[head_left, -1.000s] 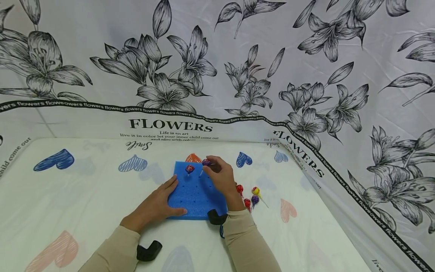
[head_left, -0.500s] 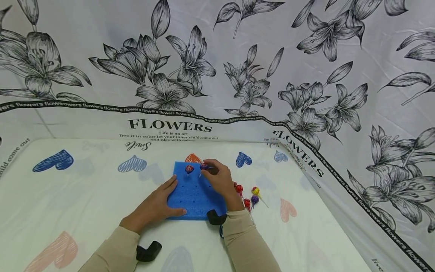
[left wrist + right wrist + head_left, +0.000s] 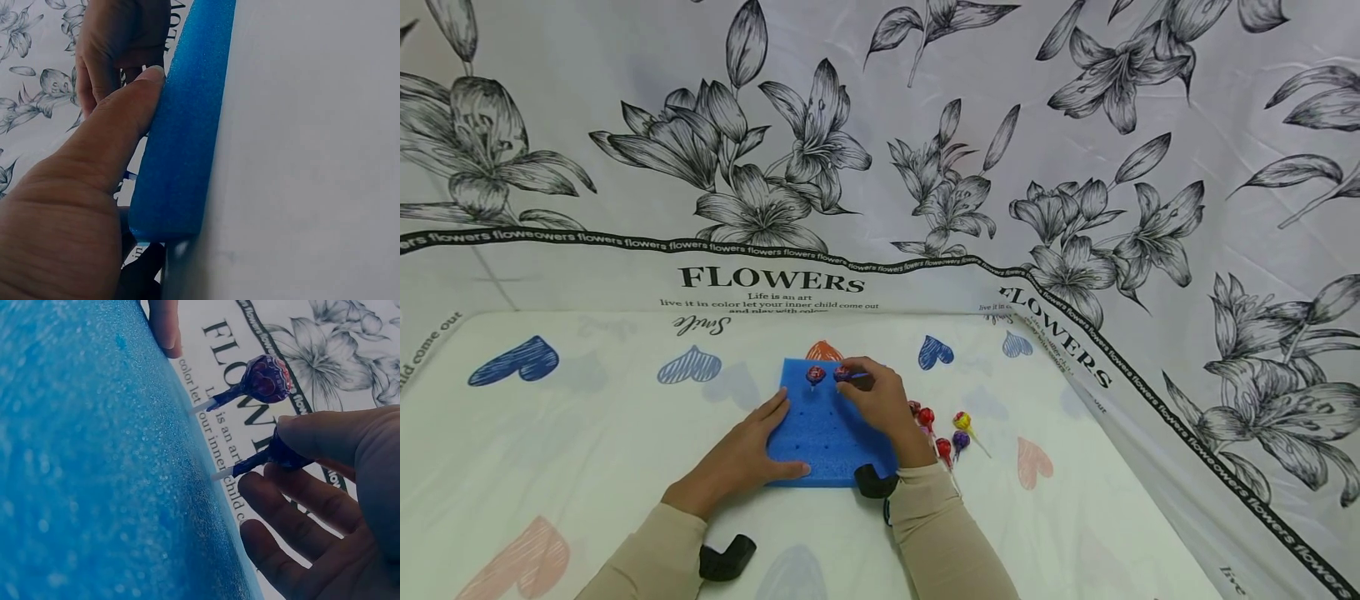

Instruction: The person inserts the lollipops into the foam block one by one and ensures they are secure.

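A blue foam block (image 3: 831, 462) with small holes lies on the table. One lollipop (image 3: 267, 380) in a dark purple-red wrapper stands in it near the far edge, stick down. Beside that one, my right hand (image 3: 880, 408) pinches a second purple-wrapped lollipop (image 3: 289, 456) by its head between thumb and fingers. Its white stick meets the foam surface in the right wrist view. My left hand (image 3: 730, 450) rests along the block's left side with fingers extended. Its thumb (image 3: 115, 134) lies on the block near the front edge.
Several loose lollipops lie right of the block, among them a red one (image 3: 943, 450), a purple one (image 3: 960, 441) and a yellow one (image 3: 962, 420). Black camera mounts (image 3: 727, 558) sit at both wrists. A flower-print curtain (image 3: 925, 183) hangs behind the table.
My right hand has moved slightly left and down with its lollipop, and less of the stick shows above the foam. The left hand stays in place; the head view has shifted slightly.
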Demonstrator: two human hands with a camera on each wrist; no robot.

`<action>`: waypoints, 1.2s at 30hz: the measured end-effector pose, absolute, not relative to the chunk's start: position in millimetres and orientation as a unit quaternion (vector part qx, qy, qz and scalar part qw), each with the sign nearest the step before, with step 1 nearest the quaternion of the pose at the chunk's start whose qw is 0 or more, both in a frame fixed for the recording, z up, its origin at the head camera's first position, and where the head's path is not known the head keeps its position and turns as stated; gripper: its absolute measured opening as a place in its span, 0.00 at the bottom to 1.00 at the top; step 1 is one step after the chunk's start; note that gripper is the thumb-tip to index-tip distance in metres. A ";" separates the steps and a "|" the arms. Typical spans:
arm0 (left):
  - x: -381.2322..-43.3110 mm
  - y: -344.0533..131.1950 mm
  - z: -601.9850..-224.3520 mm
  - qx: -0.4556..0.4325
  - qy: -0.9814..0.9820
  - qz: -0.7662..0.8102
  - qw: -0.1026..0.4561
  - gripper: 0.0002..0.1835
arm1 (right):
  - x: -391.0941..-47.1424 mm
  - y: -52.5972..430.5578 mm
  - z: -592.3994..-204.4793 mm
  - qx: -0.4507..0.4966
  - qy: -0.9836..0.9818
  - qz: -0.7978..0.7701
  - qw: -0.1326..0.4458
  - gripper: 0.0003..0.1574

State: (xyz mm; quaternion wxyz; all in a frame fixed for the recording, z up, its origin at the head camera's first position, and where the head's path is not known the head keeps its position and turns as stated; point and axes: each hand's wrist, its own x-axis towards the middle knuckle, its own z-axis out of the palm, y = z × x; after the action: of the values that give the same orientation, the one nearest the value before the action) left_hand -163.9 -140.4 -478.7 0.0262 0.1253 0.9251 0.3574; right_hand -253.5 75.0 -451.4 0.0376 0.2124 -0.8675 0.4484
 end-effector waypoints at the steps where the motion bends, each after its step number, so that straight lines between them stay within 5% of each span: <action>1: -163.8 -140.3 -478.9 0.126 0.925 0.357 0.026 0.61 | -253.1 74.8 -450.8 0.213 -0.868 0.448 0.036 0.20; 15: -165.8 -140.8 -479.3 0.120 0.928 0.352 0.029 0.61 | -248.5 79.1 -429.6 0.204 -0.871 0.448 0.008 0.25; 36: -162.2 -139.8 -474.9 0.121 0.926 0.357 0.036 0.61 | -210.1 117.5 -343.8 0.306 -0.781 0.523 0.149 0.24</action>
State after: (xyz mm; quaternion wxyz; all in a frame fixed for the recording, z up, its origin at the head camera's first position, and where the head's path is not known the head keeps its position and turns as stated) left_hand -162.2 -139.8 -474.9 0.0360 0.1207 0.9255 0.3571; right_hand -210.1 117.5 -343.8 0.1488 0.3057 -0.7813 0.5235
